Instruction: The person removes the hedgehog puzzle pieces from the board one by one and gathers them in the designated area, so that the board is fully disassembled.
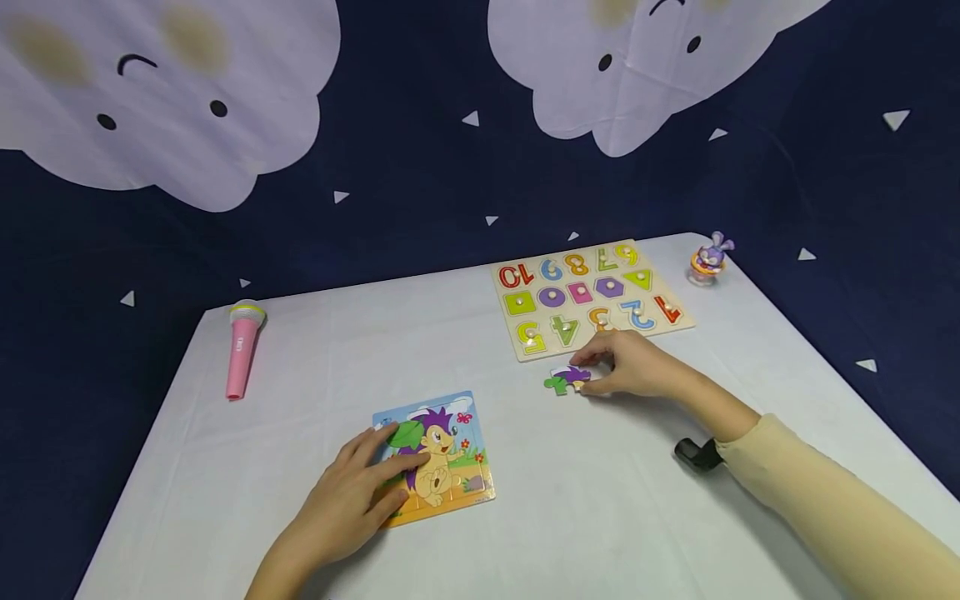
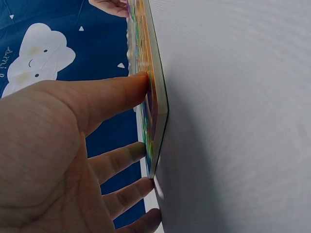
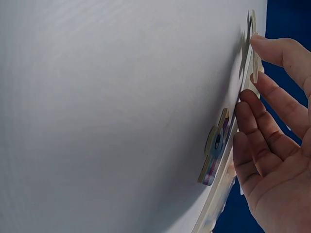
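My left hand (image 1: pixel 341 492) rests on a square hedgehog jigsaw puzzle (image 1: pixel 468 475), its fingers spread over the left side. Up close in the left wrist view, the thumb (image 2: pixel 114 94) touches the face of the board near its edge. Over to the right, my right hand (image 1: pixel 633 364) pinches a green and purple puzzle piece (image 1: pixel 558 383) between thumb and forefinger. That piece (image 3: pixel 255 58) appears edge-on in the right wrist view, slightly off the cloth. A second puzzle piece (image 3: pixel 216 148), with an eye printed on it, lies on the cloth near the curled other fingers.
Behind my right hand lies a wooden number-and-shape peg board (image 1: pixel 536 312). A small purple rabbit-eared figurine (image 1: pixel 707 260) stands at the far right corner. On the left is a pink toy microphone (image 1: pixel 242 354). A dark curtain (image 1: pixel 405 208) with clouds hangs behind the table.
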The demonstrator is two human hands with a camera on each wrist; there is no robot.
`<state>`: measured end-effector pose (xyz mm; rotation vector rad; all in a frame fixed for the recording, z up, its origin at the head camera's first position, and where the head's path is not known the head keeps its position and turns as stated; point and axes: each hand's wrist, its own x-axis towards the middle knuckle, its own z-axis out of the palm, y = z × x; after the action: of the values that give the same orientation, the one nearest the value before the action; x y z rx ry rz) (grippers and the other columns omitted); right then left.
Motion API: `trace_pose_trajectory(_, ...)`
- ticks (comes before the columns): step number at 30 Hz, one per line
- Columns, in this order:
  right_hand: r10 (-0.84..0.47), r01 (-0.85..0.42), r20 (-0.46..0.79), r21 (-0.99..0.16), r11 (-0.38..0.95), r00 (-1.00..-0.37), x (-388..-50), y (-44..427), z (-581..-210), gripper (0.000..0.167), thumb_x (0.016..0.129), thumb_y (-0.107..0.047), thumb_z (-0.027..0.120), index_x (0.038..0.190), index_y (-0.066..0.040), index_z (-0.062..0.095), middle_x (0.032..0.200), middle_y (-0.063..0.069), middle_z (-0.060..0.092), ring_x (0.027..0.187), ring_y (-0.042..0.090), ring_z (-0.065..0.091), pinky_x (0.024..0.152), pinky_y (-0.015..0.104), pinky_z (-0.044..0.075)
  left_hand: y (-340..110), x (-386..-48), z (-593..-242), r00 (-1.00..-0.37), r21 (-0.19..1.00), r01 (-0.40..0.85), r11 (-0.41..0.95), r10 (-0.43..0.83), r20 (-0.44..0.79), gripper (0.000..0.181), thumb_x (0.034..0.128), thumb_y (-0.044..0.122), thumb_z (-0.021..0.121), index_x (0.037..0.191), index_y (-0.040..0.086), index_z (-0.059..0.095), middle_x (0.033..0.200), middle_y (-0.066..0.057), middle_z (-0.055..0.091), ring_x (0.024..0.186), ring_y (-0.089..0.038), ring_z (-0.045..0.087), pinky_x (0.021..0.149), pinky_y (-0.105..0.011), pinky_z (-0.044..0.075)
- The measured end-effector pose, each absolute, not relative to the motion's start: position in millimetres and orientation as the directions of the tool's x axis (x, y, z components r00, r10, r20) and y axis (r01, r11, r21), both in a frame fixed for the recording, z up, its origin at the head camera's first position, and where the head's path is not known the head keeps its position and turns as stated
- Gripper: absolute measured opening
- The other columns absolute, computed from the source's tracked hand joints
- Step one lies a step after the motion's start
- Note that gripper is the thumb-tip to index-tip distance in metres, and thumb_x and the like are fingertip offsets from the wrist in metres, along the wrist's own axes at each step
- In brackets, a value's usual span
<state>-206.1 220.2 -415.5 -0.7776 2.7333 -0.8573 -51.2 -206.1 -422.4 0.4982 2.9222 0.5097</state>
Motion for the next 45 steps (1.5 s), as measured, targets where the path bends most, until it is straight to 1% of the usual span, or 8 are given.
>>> trace_pose_trajectory(6, -0.536, -0.447, 0.013, -0.569, 0.69, -0.844, -206.7, 220.0, -416.9, 0.035, 0.082, -0.023, 0.094, 0.113, -0.014, 0.083, 0.108, -0.003, 0.078, 0.099, 0.016, 0.064, 0.087, 0.032, 0.052, -206.0, -51.2, -421.6, -0.939, 0.351, 0.286, 0.892, 0.334, -0.084, 0.044, 0.1005, 0.031, 0.076, 0.142, 0.044, 0.068, 0.17, -0.008, 0.043, 0.155, -0.048, 0.039, 0.118, -0.073, 0.042)
trace_pose_trajectory(18, -0.536, -0.444, 0.012, -0.577, 0.685, -0.844, -207.1, 220.9, -421.3, 0.035, 0.079, -0.023, 0.096, 0.111, -0.017, 0.084, 0.109, -0.002, 0.077, 0.099, 0.015, 0.063, 0.087, 0.033, 0.051, -205.8, -51.1, -421.9, -0.938, 0.355, 0.278, 0.893, 0.332, -0.102, 0.044, 0.1014, 0.032, 0.075, 0.143, 0.044, 0.068, 0.172, -0.007, 0.042, 0.156, -0.047, 0.038, 0.117, -0.074, 0.042)
trace_pose_trajectory(26, -0.528, -0.417, -0.029, -0.577, 0.702, -0.849, -207.6, 220.7, -421.7, 0.036, 0.079, -0.022, 0.095, 0.114, -0.018, 0.084, 0.112, -0.003, 0.077, 0.101, 0.014, 0.062, 0.086, 0.031, 0.05, -205.1, -50.5, -422.2, -0.938, 0.355, 0.273, 0.894, 0.33, -0.109, 0.043, 0.1015, 0.033, 0.075, 0.142, 0.044, 0.068, 0.172, -0.007, 0.041, 0.156, -0.047, 0.038, 0.118, -0.073, 0.042)
trace_pose_trajectory(32, -0.527, -0.415, -0.035, -0.573, 0.707, -0.849, -208.6, 219.5, -420.1, 0.037, 0.079, -0.022, 0.095, 0.114, -0.018, 0.084, 0.113, -0.001, 0.077, 0.101, 0.015, 0.062, 0.087, 0.032, 0.05, -205.4, -51.3, -421.3, -0.939, 0.354, 0.272, 0.895, 0.328, -0.107, 0.043, 0.1016, 0.033, 0.075, 0.142, 0.044, 0.068, 0.172, -0.006, 0.041, 0.156, -0.047, 0.038, 0.118, -0.074, 0.042)
trace_pose_trajectory(39, -0.538, -0.427, -0.046, -0.554, 0.715, -0.842, -208.3, 217.4, -418.5, 0.038, 0.08, -0.023, 0.095, 0.115, -0.016, 0.083, 0.114, 0.0, 0.076, 0.105, 0.018, 0.065, 0.093, 0.039, 0.053, -204.9, -51.0, -421.6, -0.939, 0.354, 0.274, 0.894, 0.328, -0.102, 0.043, 0.1013, 0.033, 0.075, 0.142, 0.043, 0.068, 0.172, -0.007, 0.042, 0.156, -0.047, 0.038, 0.117, -0.074, 0.042)
trace_pose_trajectory(45, -0.529, -0.411, -0.076, -0.542, 0.733, -0.845, -208.9, 217.0, -417.0, 0.039, 0.08, -0.025, 0.095, 0.116, -0.017, 0.083, 0.115, 0.001, 0.076, 0.104, 0.017, 0.064, 0.091, 0.037, 0.052, -204.6, -51.7, -421.3, -0.937, 0.351, 0.283, 0.892, 0.335, -0.096, 0.042, 0.1016, 0.033, 0.075, 0.142, 0.043, 0.068, 0.171, -0.008, 0.042, 0.155, -0.049, 0.038, 0.117, -0.075, 0.042)
